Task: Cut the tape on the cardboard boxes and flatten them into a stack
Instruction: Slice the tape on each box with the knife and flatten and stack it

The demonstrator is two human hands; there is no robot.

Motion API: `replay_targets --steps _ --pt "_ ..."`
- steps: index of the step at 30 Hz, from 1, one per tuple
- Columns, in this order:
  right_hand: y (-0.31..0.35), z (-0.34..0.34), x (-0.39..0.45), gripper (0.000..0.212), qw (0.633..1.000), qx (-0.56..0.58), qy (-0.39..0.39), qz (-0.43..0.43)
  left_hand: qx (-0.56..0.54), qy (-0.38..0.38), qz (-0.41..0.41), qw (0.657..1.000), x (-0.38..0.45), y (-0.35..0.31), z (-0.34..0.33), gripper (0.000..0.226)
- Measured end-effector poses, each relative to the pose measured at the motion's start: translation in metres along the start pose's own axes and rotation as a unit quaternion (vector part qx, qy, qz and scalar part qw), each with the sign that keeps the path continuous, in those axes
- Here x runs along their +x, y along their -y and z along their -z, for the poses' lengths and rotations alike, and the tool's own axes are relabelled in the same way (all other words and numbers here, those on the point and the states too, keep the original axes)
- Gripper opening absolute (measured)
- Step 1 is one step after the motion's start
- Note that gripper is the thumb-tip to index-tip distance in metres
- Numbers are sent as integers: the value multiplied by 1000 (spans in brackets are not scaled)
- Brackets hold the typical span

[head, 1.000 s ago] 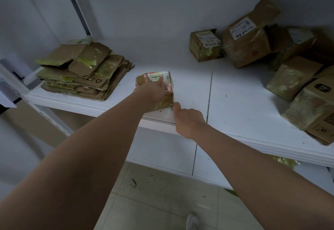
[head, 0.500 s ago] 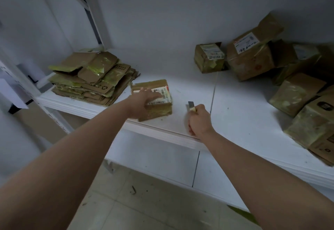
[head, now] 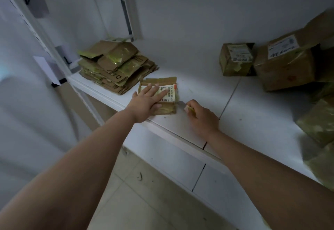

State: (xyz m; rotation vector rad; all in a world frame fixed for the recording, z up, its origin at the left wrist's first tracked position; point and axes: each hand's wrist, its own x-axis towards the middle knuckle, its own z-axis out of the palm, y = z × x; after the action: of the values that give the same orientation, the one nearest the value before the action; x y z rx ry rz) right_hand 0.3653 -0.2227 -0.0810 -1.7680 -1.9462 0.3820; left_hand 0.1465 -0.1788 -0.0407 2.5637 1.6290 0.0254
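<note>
A small brown cardboard box (head: pixel 169 108) with a white shipping label lies on the white shelf (head: pixel 253 121) near its front edge. My left hand (head: pixel 147 99) presses flat on top of it, fingers straight. My right hand (head: pixel 202 117) grips a small yellow-handled utility knife (head: pixel 186 107); its blade points left and reaches the box's right side. A stack of flattened boxes (head: pixel 115 68) sits at the shelf's left end.
Several taped boxes crowd the back right, among them a small labelled one (head: pixel 235 59) and a larger labelled one (head: pixel 285 65). More wrapped boxes (head: pixel 318 123) line the right edge. A metal upright (head: pixel 126 9) rises behind the stack. Tiled floor lies below.
My left hand has flattened out on the box top. My right hand has brought the knife leftward, from standing apart on the shelf to the box's right side.
</note>
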Motion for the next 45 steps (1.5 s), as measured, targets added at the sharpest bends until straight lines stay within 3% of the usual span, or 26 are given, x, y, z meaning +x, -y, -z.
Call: replay_targets --steps 15,21,24,31,36,40,45 --pt "-8 -5 7 20 987 -103 22 120 -22 16 28 999 7 5 -4 55" --pt "-8 -5 5 17 986 -104 29 128 -36 18 34 999 5 4 -4 58" --pt "-11 -4 -2 14 992 -71 -1 105 -35 11 71 997 4 -7 -2 55" --pt "-15 -4 -7 31 992 -24 -75 96 -61 40 113 991 0 -31 20 60" --pt "-16 -6 -10 23 972 -14 -161 173 95 0 63 993 -11 -41 25 51" --pt "-17 -12 -7 14 958 -17 -150 246 121 -13 42 992 -12 -35 22 46" --pt "-12 -16 -5 38 931 -84 -84 345 132 -35 33 990 -11 -35 15 44"
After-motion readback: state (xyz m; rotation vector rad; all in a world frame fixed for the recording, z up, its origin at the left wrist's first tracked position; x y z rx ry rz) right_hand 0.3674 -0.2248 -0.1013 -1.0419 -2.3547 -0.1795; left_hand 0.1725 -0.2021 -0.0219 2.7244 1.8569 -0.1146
